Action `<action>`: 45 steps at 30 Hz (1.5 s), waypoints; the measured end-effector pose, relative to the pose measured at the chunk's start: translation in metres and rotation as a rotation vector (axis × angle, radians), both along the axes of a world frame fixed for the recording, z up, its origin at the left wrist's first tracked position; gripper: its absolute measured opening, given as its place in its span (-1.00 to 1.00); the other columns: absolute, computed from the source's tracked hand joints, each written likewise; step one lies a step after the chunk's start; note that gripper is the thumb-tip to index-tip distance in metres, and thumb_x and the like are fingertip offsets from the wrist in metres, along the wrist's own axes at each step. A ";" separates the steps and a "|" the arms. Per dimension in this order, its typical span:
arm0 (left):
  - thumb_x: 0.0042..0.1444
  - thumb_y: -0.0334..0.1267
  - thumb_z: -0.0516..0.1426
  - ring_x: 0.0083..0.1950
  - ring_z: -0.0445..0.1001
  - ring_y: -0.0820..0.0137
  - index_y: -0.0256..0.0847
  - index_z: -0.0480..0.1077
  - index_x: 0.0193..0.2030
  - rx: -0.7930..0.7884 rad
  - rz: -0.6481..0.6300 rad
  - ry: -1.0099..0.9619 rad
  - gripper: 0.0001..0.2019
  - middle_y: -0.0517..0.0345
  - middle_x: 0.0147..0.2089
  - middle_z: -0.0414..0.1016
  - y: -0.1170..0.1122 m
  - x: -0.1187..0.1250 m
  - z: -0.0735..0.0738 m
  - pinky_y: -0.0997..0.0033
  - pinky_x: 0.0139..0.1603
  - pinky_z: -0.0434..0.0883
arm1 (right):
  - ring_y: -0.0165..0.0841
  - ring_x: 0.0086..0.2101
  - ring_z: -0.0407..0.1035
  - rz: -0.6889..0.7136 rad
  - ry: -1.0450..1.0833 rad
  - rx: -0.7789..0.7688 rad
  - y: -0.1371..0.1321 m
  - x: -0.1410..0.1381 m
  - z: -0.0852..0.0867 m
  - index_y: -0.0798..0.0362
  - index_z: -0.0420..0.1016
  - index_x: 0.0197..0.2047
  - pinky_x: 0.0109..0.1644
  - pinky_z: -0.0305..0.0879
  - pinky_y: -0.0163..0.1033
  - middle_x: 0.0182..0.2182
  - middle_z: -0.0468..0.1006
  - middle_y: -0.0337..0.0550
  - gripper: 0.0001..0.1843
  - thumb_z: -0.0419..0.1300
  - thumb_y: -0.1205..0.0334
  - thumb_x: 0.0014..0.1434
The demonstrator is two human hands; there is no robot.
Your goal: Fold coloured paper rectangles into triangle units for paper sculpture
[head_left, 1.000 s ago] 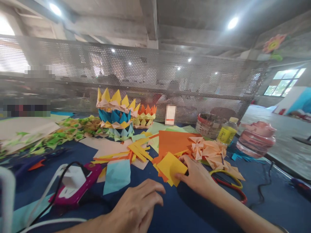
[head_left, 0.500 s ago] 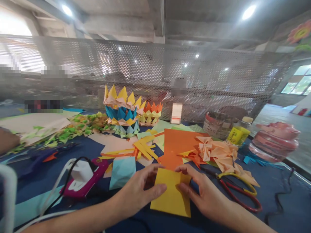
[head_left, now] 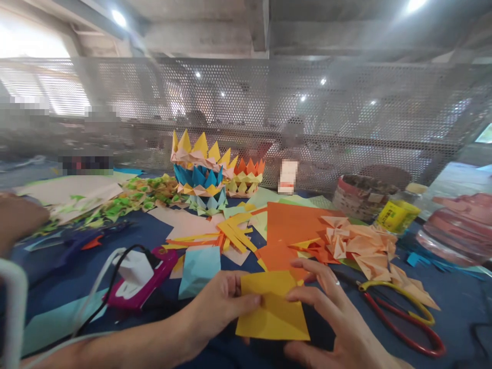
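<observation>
Over the blue table [head_left: 148, 233], your left hand [head_left: 221, 302] pinches the yellow paper square [head_left: 277, 312]. Your right hand [head_left: 330, 312] stands open at its edge.

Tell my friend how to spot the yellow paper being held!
Find the big dark blue table, then look at its near side, at the bottom middle of the picture. There, the left grip pinches the yellow paper. Unlike the skinny yellow strips behind it and the pointy yellow-topped crown farther back, it's broad and nearly square.
</observation>
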State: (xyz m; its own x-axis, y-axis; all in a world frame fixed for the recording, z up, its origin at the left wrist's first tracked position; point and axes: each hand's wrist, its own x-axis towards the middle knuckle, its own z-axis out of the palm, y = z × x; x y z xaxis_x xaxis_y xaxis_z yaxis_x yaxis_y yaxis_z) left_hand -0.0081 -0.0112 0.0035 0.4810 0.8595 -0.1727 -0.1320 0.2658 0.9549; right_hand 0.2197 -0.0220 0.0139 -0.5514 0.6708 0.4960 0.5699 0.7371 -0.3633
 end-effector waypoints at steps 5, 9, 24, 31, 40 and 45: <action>-0.08 0.05 0.31 -0.57 0.41 0.50 -0.31 0.42 -0.25 0.014 -0.040 0.023 -0.56 0.15 -0.46 0.49 -0.003 0.000 -0.006 0.58 -0.58 0.35 | -0.09 0.03 0.36 0.001 0.128 -0.230 0.006 -0.006 -0.001 -0.06 0.46 -0.36 -0.01 0.37 -0.11 0.01 0.48 -0.04 -0.78 0.33 0.01 0.06; 0.00 0.12 0.24 -0.54 0.43 0.50 -0.35 0.42 -0.24 0.084 -0.112 0.041 -0.52 0.08 -0.39 0.50 -0.004 0.002 -0.007 0.59 -0.58 0.37 | -0.32 -0.34 0.46 0.011 0.269 -0.497 0.005 -0.010 -0.002 0.00 0.38 -0.46 -0.20 0.37 -0.31 -0.40 0.57 -0.23 -0.74 0.20 0.07 0.20; 0.07 -0.18 0.24 -0.44 0.40 0.52 -0.33 0.49 -0.19 0.227 -0.055 0.136 -0.75 0.15 -0.36 0.49 -0.016 0.002 -0.002 0.58 -0.39 0.38 | -0.44 -0.52 0.21 -0.128 0.368 -0.564 0.001 -0.013 -0.004 0.03 0.18 -0.58 -0.45 0.21 -0.41 -0.58 0.32 -0.32 -0.60 0.20 0.03 0.14; 0.07 0.10 0.20 -0.39 0.55 0.39 -0.39 0.55 -0.26 0.197 -0.012 0.098 -0.53 -0.07 -0.35 0.59 -0.012 0.005 -0.008 0.61 -0.49 0.43 | -0.31 -0.37 0.48 -0.111 0.611 -0.755 -0.006 -0.023 -0.002 -0.03 0.33 -0.23 -0.25 0.35 -0.33 -0.41 0.58 -0.22 -0.70 0.27 -0.03 0.10; 0.06 0.19 0.16 -0.36 0.59 0.36 -0.41 0.54 -0.26 0.195 -0.024 0.137 -0.43 -0.16 -0.31 0.62 -0.012 0.004 -0.009 0.61 -0.50 0.45 | -0.29 -0.32 0.47 -0.047 0.547 -0.907 -0.002 -0.022 -0.006 0.04 0.53 -0.36 -0.22 0.34 -0.34 -0.38 0.61 -0.18 -0.67 0.28 -0.08 0.07; 0.04 0.21 0.17 -0.36 0.60 0.34 -0.41 0.54 -0.22 0.178 -0.038 0.130 -0.42 -0.17 -0.33 0.62 -0.011 0.004 -0.011 0.61 -0.52 0.46 | -0.36 -0.40 0.38 -0.096 0.445 -0.854 -0.001 -0.019 -0.008 0.05 0.56 -0.39 -0.30 0.28 -0.38 -0.44 0.59 -0.20 -0.64 0.23 -0.10 0.11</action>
State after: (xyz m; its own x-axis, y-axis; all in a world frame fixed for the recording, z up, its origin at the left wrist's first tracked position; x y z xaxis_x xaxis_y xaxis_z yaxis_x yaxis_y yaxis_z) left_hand -0.0036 -0.0221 -0.0075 0.4972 0.8637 -0.0826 0.0021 0.0940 0.9956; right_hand 0.2010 -0.0233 0.0056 -0.3548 0.9345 -0.0299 0.2953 0.0816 -0.9519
